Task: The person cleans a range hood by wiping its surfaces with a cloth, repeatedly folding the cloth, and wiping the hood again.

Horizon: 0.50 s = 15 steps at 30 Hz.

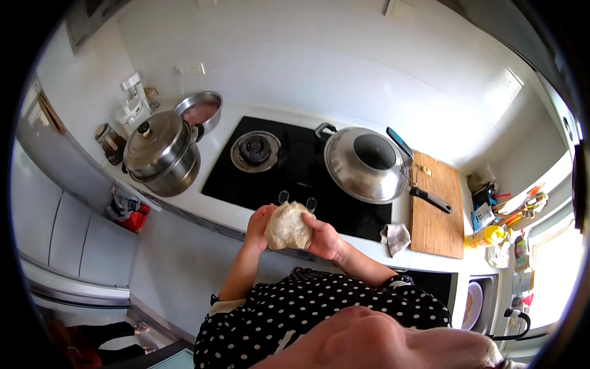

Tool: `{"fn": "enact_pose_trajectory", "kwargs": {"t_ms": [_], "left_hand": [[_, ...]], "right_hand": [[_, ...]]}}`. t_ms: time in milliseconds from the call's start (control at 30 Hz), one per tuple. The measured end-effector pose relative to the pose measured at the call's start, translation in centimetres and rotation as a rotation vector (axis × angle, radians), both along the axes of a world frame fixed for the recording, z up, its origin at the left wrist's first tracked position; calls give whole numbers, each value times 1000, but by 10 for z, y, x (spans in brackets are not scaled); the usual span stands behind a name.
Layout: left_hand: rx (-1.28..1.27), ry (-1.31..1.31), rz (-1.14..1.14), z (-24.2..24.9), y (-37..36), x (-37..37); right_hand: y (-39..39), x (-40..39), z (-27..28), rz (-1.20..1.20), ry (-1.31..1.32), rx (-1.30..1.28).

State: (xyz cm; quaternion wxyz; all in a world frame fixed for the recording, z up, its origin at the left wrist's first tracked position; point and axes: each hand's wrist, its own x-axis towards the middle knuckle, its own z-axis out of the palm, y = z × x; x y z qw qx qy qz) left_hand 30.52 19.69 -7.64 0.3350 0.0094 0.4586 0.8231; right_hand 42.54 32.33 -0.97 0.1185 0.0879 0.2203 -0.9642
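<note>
A pale, lumpy ball of dough point(288, 227) is held up between my two hands, in front of the stove's near edge. My left hand point(260, 226) is closed against its left side, with part of the fingers hidden by the dough. On the other side my right hand point(324, 238) grips it, the thumb lying over the top surface and the other fingers mostly out of sight. Behind the dough is the black gas stove point(301, 161). A wok with a domed metal lid point(344, 165) sits on its right burner; the left burner point(255, 150) has nothing on it.
Left of the stove stand a large lidded steamer pot point(169, 163) and a metal bowl point(203, 112) with pinkish contents. On the right lie a wooden cutting board point(437, 227) and a cloth point(396, 238). A sink point(485, 301) is at lower right. Another person's legs point(107, 337) show at lower left.
</note>
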Motion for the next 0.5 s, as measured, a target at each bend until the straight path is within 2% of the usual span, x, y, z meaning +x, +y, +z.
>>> {"fn": "enact_pose_trajectory", "kwargs": {"t_ms": [100, 133, 300, 367, 433, 500], "left_hand": [[-111, 84, -44, -1, -3, -33], [-88, 171, -76, -1, -6, -38], [-62, 240, -167, 11, -26, -73], [-92, 244, -186, 11, -39, -97], [-97, 281, -198, 14, -54, -128], [-127, 311, -194, 24, -71, -156]], "right_hand": [[20, -43, 23, -44, 120, -56], [25, -59, 42, -119, 180, 23], [70, -165, 127, -334, 507, 283], [101, -231, 163, -437, 861, 389], [121, -274, 213, -668, 849, 477], [142, -313, 262, -779, 928, 465]]}}
